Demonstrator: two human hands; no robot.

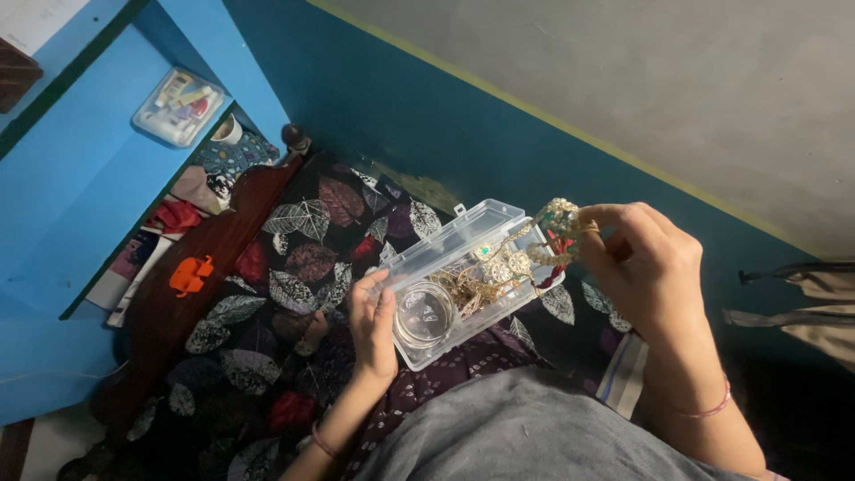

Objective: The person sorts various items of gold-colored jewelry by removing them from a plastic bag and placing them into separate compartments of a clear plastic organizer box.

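Clear plastic box (463, 281) open on leaf-print bedspread (294, 258), long axis near-left to far-right, left hand (372, 322) gripping its near-left end, right hand (643, 267) pinching pearl-and-gold jewellery piece (557, 233) above far-right end, orange clip (190, 274) on wooden headboard (191, 294) left.

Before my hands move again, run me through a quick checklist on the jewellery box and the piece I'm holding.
1. Clear plastic box open, lid back: ok.
2. Left hand steadying the box's near end: ok.
3. Right hand pinching the beaded gold ornament: ok.
4. Ornament free of the jewellery pile: not ok, a chain runs down into it.
5. Small round clear container closed: cannot tell.
6. Box level on the leaf-print cloth: cannot tell.
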